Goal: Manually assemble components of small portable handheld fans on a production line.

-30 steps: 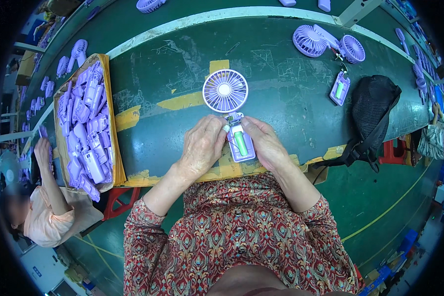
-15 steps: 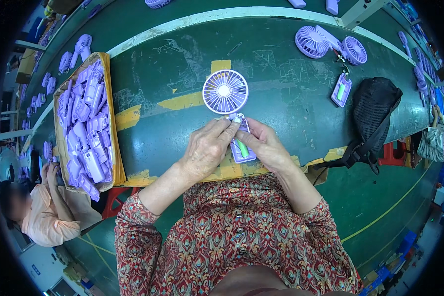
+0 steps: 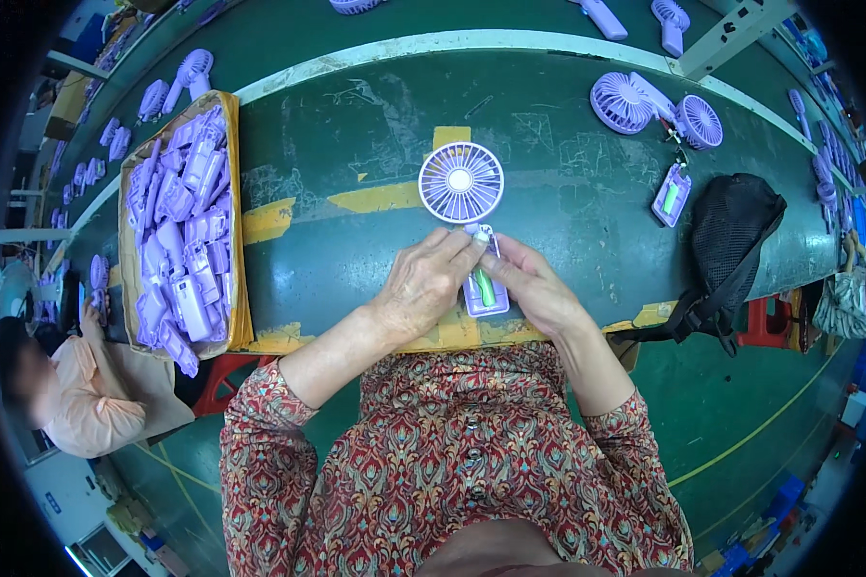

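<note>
A purple handheld fan lies face up on the green table in front of me, its round grille (image 3: 461,181) pointing away from me. Its handle is uncovered, and a green cylindrical battery (image 3: 487,288) sits in the purple handle shell (image 3: 491,310). My left hand (image 3: 423,284) pinches at the top of the handle, just below the grille. From the other side my right hand (image 3: 541,288) grips the same part, thumb over the shell. The small parts under my fingertips are hidden.
At the left stands a cardboard box (image 3: 243,298) heaped with purple plastic shells (image 3: 188,240). Two joined-looking fans (image 3: 623,103) and another opened handle (image 3: 671,195) lie at the far right. Nearby are a black mesh bag (image 3: 736,226) and a red stool (image 3: 762,325). A person (image 3: 106,385) sits at the left.
The whole view has shifted slightly, so the fan and box appear further right. Both hands stay at the top of the handle, with only small finger movement.
</note>
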Tool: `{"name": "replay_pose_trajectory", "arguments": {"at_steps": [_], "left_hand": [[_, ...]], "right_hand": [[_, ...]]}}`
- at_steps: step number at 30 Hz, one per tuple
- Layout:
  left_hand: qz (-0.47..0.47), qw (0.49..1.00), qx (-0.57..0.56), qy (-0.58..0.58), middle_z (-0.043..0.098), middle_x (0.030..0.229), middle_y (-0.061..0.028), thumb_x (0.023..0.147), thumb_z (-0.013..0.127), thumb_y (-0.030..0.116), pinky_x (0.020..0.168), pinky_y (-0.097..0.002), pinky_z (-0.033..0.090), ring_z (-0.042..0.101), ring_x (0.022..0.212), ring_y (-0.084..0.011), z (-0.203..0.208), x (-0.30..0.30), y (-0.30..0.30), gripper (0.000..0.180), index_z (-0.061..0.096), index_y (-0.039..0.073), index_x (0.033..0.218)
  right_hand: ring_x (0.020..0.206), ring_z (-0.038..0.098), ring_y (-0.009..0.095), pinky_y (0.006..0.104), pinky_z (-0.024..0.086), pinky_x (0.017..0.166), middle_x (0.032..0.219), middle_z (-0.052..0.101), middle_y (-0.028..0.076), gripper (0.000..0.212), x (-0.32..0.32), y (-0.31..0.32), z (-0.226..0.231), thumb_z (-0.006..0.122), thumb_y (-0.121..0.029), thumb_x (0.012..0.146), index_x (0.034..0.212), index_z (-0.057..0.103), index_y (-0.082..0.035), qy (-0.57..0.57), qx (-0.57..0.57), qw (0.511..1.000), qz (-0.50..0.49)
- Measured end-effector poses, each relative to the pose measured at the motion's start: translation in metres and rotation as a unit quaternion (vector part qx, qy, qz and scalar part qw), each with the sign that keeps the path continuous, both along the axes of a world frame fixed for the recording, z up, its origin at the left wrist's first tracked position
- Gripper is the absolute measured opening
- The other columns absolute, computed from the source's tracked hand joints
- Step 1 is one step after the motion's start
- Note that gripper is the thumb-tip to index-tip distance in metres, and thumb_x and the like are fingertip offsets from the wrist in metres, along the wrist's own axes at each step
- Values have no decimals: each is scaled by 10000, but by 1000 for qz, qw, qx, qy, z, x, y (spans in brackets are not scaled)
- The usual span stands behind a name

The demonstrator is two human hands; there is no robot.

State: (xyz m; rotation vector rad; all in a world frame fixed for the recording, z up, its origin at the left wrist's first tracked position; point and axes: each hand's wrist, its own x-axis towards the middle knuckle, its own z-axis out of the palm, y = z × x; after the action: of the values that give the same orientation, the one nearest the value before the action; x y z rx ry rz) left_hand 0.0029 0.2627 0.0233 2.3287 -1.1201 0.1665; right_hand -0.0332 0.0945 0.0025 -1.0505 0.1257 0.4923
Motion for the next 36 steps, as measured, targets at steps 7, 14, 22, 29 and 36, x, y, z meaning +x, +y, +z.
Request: {"name": "replay_pose_trajectory", "arguments": {"at_steps": [7,14,22,29,36], "left_hand": [[94,978,-136,130,624,863,-163,751,602,-74,675,-351,515,628,765,-305,4,-10,8,328,582,-24,1074],[159,977,-130,56,626,877,-123,733,671,26,647,-351,528,634,785,-270,-12,-38,10,231,642,18,963],[212,969,-121,30,629,759,-97,709,673,23,565,-350,500,619,654,-261,-4,-35,-3,123,653,19,831],[195,955,-160,156,595,789,-117,773,606,103,644,-397,492,600,720,-318,-18,-34,-9,93,619,37,838],[223,972,-61,45,628,842,-144,758,613,136,714,-417,503,614,797,-319,56,28,91,199,653,57,937]], "right_hand": [[823,592,96,237,500,735,958,619,51,283,4,7,0,427,-220,977,1119,536,0,67,1,996,-59],[832,596,99,237,497,741,968,625,65,290,-4,14,-4,401,-217,985,1093,551,6,50,12,994,-96],[883,562,85,237,474,777,1017,605,60,270,-3,27,-8,438,-192,973,1115,548,9,53,21,990,-127],[959,590,175,314,480,860,1095,598,117,319,-11,17,-12,473,-182,954,1183,510,37,55,-7,984,-166],[981,619,233,326,503,856,1112,603,190,364,-8,17,-3,463,-225,952,1181,497,57,42,12,993,-105]]}}
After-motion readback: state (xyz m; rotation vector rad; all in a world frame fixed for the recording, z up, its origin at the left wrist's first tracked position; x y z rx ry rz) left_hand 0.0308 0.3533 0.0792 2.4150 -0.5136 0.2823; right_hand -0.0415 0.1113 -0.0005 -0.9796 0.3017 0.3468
